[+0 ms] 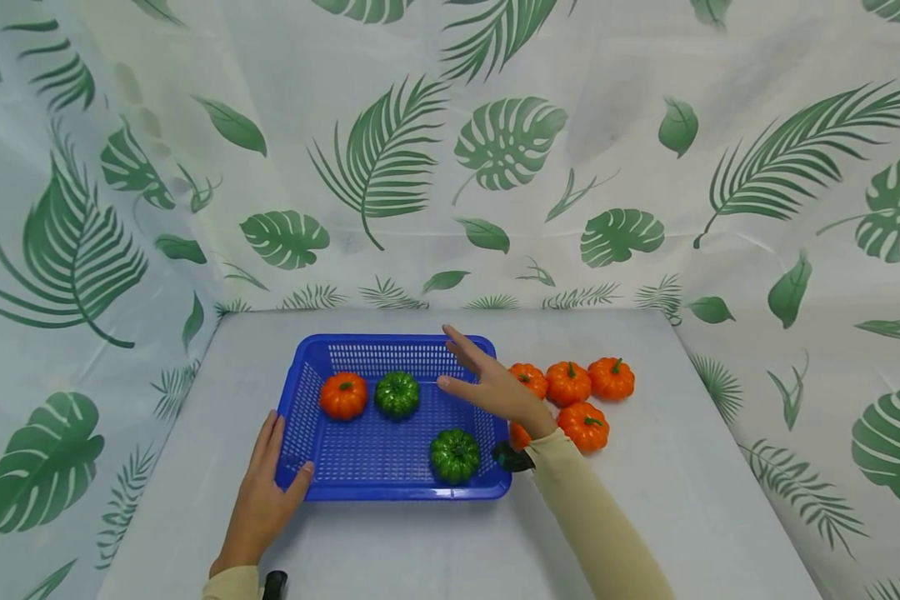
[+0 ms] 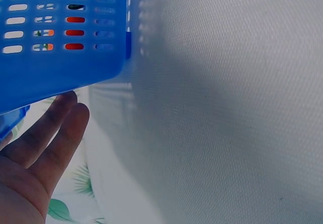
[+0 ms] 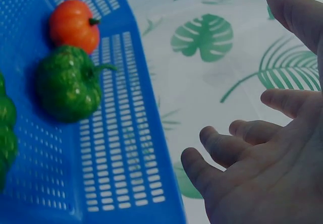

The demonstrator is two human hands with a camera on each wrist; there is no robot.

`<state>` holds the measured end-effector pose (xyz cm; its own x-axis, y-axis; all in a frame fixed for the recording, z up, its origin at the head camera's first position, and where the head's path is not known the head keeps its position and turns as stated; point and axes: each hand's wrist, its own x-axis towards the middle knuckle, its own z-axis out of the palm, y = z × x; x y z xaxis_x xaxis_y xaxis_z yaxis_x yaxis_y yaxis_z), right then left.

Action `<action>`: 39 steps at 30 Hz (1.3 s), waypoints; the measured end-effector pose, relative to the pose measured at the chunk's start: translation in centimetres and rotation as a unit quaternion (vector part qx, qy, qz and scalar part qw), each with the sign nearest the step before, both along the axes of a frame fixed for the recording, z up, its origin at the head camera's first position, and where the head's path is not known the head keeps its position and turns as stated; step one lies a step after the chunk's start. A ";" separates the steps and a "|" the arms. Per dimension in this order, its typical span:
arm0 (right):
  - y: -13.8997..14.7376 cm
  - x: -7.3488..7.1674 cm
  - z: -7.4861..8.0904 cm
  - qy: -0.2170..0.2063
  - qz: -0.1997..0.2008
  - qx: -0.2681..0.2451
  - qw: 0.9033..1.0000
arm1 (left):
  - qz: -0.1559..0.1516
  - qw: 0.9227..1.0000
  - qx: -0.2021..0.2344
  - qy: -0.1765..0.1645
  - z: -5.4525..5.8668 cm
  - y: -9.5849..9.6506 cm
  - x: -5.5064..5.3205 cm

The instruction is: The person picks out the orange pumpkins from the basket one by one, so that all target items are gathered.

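Note:
A blue plastic basket on the table holds an orange mini pumpkin, a green mini pumpkin and a second green one. My left hand rests against the basket's left end. Its fingers lie fairly straight along the outer side, and the thumb is over the rim near the front corner. Above the basket's right end is my right hand, fingers spread and nothing held. In the right wrist view, its fingers are apart from the basket wall.
Several orange pumpkins lie on the table right of the basket, some partly hidden behind my right hand and wrist. A leaf-patterned sheet hangs behind and at both sides. A dark wrist strap shows at my right sleeve.

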<state>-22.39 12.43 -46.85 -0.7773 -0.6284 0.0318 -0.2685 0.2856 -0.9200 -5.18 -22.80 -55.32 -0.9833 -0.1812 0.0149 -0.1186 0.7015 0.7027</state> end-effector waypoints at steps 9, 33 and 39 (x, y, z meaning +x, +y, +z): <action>-1.8 0.2 -0.4 0.010 0.026 0.005 1.000 | 0.000 1.000 0.005 -0.001 -0.1 -0.1 0.1; -7.9 0.9 -1.2 -0.010 0.073 0.053 0.996 | 0.001 1.000 0.008 0.012 -0.2 0.0 -0.1; -9.6 0.7 -2.0 -0.023 0.078 0.071 0.994 | -0.001 1.000 0.007 0.010 -0.2 0.0 -0.1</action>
<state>-21.67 2.84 -48.90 -0.6685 -0.7372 -0.0982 -0.2791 0.3711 -0.8857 -5.24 -22.84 -55.51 -0.9834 -0.1786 0.0315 -0.1027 0.6913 0.7152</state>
